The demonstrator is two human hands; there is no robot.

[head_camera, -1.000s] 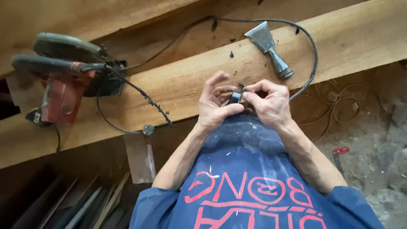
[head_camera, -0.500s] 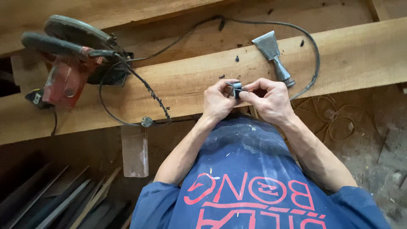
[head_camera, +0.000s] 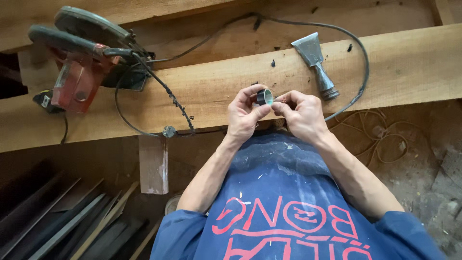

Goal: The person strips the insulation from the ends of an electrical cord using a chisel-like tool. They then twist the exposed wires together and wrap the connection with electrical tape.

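A long wooden beam [head_camera: 414, 67] ran across in front of the person, carrying everything. Near its left end lay a red circular saw [head_camera: 79, 67], its black cord [head_camera: 358, 62] looping along the beam towards the right end. Closer to the right end, by the far edge, sat a metal scraper [head_camera: 315, 62], blade pointing away. At the beam's near edge, about midway, the left hand [head_camera: 243, 115] and right hand [head_camera: 303, 115] met, fingertips of both pinching a small dark roll of tape [head_camera: 264, 97] between them, held just above the wood.
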